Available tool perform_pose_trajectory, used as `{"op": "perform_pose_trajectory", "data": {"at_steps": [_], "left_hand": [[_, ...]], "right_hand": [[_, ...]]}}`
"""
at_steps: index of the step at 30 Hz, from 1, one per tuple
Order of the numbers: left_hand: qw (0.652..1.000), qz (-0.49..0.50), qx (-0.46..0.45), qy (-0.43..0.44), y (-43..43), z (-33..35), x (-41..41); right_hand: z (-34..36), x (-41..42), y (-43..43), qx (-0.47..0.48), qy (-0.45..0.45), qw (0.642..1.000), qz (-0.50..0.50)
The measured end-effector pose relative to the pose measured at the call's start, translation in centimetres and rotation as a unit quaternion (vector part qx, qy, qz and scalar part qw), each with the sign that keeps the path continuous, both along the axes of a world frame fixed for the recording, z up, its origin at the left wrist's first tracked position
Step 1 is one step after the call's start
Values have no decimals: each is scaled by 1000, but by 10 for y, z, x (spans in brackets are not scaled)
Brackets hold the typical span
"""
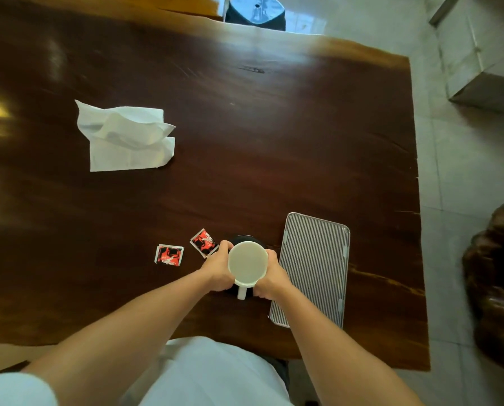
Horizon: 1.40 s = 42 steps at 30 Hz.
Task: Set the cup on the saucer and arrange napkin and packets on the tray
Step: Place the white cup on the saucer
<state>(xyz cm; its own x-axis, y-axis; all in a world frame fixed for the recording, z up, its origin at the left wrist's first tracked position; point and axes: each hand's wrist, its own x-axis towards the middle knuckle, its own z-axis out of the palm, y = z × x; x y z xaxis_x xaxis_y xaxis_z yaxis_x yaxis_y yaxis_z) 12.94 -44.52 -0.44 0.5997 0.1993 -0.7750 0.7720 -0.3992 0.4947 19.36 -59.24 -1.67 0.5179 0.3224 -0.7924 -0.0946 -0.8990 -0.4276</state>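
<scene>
cup (247,263) clasped by fingers of left hand (218,271) and right hand (270,276) | dark saucer (245,238) directly beneath | to be lowered level, centred

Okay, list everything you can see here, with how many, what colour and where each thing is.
cup: one, white, held above the saucer, handle toward the person
saucer: one, dark, mostly hidden under the cup
packets: two, red and black, on the table left of the cup
napkin: one, white, crumpled, far left
tray: one, silver ribbed, right of the cup
table: one, dark wood
left hand: grip on the cup
right hand: grip on the cup
</scene>
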Motion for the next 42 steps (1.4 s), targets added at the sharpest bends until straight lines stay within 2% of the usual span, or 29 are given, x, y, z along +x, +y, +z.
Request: {"op": "perform_pose_trajectory", "data": {"at_steps": [6, 9, 12, 16, 20, 25, 29, 42], "left_hand": [[1000, 9, 14, 7, -2, 2, -3], [999, -18, 29, 18, -5, 7, -6], [999, -25, 30, 15, -6, 13, -6], [999, 1, 48, -25, 2, 23, -9], [996, -2, 71, -45, 22, 32, -16], [994, -21, 98, -50, 58, 41, -21], [990, -34, 126, -56, 92, 45, -23], [991, -24, 135, -5, 238, 22, -26]], "right_hand": [[8, 1, -1, -4, 22, 999, -28], [15, 1, -1, -9, 26, 999, -46], [23, -2, 1, -3, 16, 995, -96], [33, -12, 5, -19, -80, 983, -165], [44, -20, 13, -61, -186, 966, -169], [57, -20, 40, -69, -234, 954, -176], [61, -18, 77, -54, -221, 961, -158], [38, -5, 231, -28, -153, 986, -65]]}}
